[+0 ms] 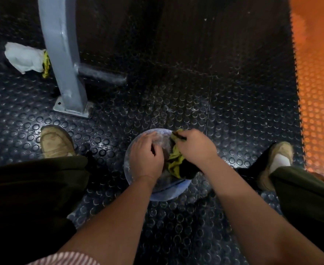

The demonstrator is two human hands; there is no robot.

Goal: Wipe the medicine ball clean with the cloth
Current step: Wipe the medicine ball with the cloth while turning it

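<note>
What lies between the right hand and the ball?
The cloth: the right hand grips it against the ball, as the head view shows.

Dark olive trousers (33, 188) cover both legs; tan, scuffed shoes (56, 141) on both feet; a white sock (279, 162) shows at the right ankle; a pink-and-white striped sleeve (67, 258) on the left upper arm; left hand (146, 155), right hand (195, 148) and forearms bare.
</note>
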